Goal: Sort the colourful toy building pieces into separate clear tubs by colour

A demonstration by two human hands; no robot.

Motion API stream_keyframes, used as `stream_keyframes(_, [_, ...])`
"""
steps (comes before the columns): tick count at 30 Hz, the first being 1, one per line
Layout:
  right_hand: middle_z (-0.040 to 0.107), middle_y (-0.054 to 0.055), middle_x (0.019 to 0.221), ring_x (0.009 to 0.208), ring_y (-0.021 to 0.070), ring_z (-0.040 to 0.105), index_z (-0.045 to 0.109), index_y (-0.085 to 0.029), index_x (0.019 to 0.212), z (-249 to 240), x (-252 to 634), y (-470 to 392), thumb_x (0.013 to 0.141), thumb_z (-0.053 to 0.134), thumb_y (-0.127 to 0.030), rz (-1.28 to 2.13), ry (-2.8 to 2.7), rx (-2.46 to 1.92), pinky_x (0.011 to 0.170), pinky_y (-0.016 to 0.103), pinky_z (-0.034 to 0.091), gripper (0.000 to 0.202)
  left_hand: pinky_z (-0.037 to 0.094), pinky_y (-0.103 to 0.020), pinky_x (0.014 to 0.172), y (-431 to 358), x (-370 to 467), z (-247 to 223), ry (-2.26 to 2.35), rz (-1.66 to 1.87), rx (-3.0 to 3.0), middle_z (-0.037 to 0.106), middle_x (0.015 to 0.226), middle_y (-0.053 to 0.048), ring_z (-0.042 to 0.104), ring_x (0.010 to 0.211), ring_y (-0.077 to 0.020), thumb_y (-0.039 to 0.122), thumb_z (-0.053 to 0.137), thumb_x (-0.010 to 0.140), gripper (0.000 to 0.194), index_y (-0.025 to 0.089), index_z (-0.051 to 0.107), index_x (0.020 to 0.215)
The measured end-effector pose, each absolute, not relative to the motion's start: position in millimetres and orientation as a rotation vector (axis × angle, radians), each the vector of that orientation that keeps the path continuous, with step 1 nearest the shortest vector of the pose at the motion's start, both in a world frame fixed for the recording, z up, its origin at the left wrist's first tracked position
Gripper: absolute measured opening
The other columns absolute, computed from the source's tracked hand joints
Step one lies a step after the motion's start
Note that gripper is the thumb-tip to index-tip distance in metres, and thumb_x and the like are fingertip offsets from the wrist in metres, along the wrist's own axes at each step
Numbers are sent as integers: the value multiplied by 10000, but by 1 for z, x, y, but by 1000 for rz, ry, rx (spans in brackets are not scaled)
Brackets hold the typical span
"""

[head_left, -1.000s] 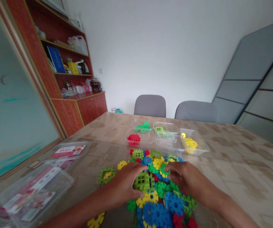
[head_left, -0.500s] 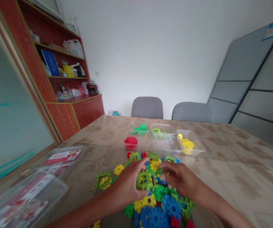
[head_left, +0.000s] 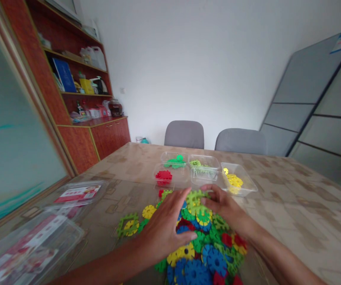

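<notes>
While the right hand (head_left: pixel 226 208) pinches the lime lattice (head_left: pixel 194 203) at lower centre and the left hand (head_left: pixel 167 223) gapes empty, the lattice appears light, stiff, best held by its edge.

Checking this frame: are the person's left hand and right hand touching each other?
Apart. The head view shows a plain gap between the fingers of the left hand and the right hand, with the lime-green grid piece showing there.

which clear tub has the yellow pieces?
The rightmost tub of the group: yellow pieces lie inside it. No other tub shows yellow; the front-left tub, for instance, holds red pieces.
</notes>
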State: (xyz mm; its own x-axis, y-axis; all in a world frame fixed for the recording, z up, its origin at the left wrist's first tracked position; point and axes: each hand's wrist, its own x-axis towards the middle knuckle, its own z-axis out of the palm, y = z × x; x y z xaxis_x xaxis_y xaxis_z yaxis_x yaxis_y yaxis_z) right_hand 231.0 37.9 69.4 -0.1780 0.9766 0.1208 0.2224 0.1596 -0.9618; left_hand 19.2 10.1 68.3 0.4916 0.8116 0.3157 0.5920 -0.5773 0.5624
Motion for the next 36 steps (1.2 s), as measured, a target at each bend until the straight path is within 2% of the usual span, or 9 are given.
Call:
stream_keyframes(3, [570,-42,635,622,168,577,532,-200,979,86,254,80,742,666,-453,799,-1540,-1371,550,272,453,372,298,-403,1113,12,1,70,1147,814,2336,367,1470,-66,351,1335,-246,185,617,788,715,266,303,1425])
stream_keyframes(8, [642,34,876,765,166,621,550,-143,1087,102,280,161,879,597,-268,506,-1450,-1618,680,310,508,248,279,-431,1118,18,-23,58,1190,853,2302,399,1431,-91,347,1332,-257,180,534,819,553,216,404,1355])
stream_keyframes(13, [597,75,1168,965,212,615,570,-166,1173,100,279,209,926,576,-313,328,-1516,-1825,810,416,528,288,302,-438,1102,27,-33,56,1183,861,2329,396,1424,-92,361,1319,-269,208,518,830,502,216,444,1326])
stream_keyframes(19, [586,84,1202,997,220,608,567,-176,1188,83,280,221,927,574,-309,225,-1643,-1970,834,422,522,293,327,-412,1088,36,-46,63,1257,895,2344,446,1387,-88,408,1285,-255,200,516,823,471,214,479,1292])
stream_keyframes(27, [614,70,1155,972,204,616,602,-175,1120,84,286,198,933,567,-306,167,-1869,-1825,834,411,521,231,359,-389,1062,46,-52,69,1297,928,2339,512,1342,-80,469,1240,-248,251,530,823,434,209,527,1255])
stream_keyframes(30, [681,72,1009,913,195,643,644,-152,994,88,282,178,939,511,-198,197,-1889,-1711,832,374,513,151,397,-371,1020,49,-58,74,1307,907,2335,551,1311,-80,515,1192,-245,276,499,850,407,209,534,1250])
stream_keyframes(33, [720,62,909,815,181,676,644,-163,980,91,271,144,910,443,-148,298,-1922,-1566,758,301,528,213,433,-342,961,55,-79,78,1285,719,2365,590,1272,-60,563,1127,-237,303,491,879,400,234,526,1272])
stream_keyframes(36, [722,20,837,737,177,681,641,-201,954,93,260,96,896,464,-269,454,-2022,-1393,645,262,536,197,447,-329,921,58,-108,86,1275,437,2373,598,1261,-51,583,1088,-243,333,530,863,429,249,529,1284])
